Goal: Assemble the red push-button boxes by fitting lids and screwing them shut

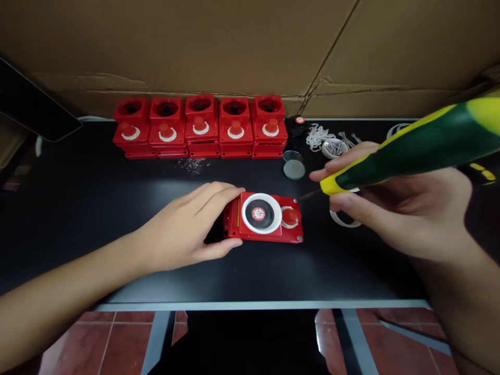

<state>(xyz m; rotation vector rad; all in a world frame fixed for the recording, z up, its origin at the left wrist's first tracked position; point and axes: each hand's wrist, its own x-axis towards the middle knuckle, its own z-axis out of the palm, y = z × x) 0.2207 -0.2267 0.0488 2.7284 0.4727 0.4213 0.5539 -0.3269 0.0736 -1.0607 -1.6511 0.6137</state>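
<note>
Clasping the left end of the red device (262, 214), the left hand (195, 221) is pressing fingers and thumb against opposite edges on the black table (89, 208). The right hand (414, 213) is gripping a yellow-and-green screwdriver (410, 153), its shaft pointing at a corner screw (296, 200). Five red units (201, 125) are standing behind.

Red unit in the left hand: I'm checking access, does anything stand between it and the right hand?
Nothing visible blocks the red unit; only the screwdriver in the right hand spans the gap.
</note>
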